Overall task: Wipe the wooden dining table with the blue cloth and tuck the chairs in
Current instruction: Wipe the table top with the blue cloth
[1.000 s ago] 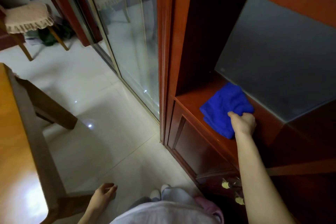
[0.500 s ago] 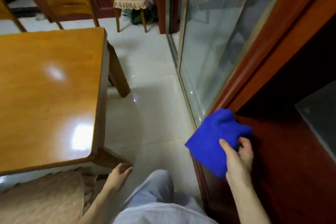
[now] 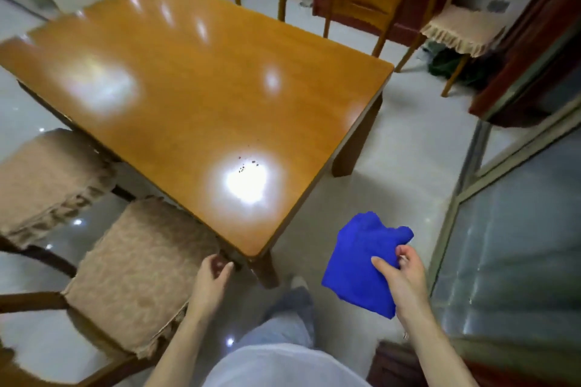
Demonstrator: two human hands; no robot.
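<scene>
Now the cloth is in hand and the counter is not yet wiped.
The right hand (image 3: 405,280) pinches the folded blue cloth (image 3: 361,264) in the air at 5 o'clock of the wooden counter (image 3: 195,88), just off its near corner; the left hand (image 3: 210,276) hangs loosely curled, holding nothing. Best to lay the cloth flat and sweep the dark crumbs (image 3: 248,163) near that corner toward one edge in overlapping strokes.

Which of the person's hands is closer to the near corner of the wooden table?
Left. The left hand hangs just left of and below the table corner. The right hand is farther off to the corner's right, gripping the blue cloth.
</scene>
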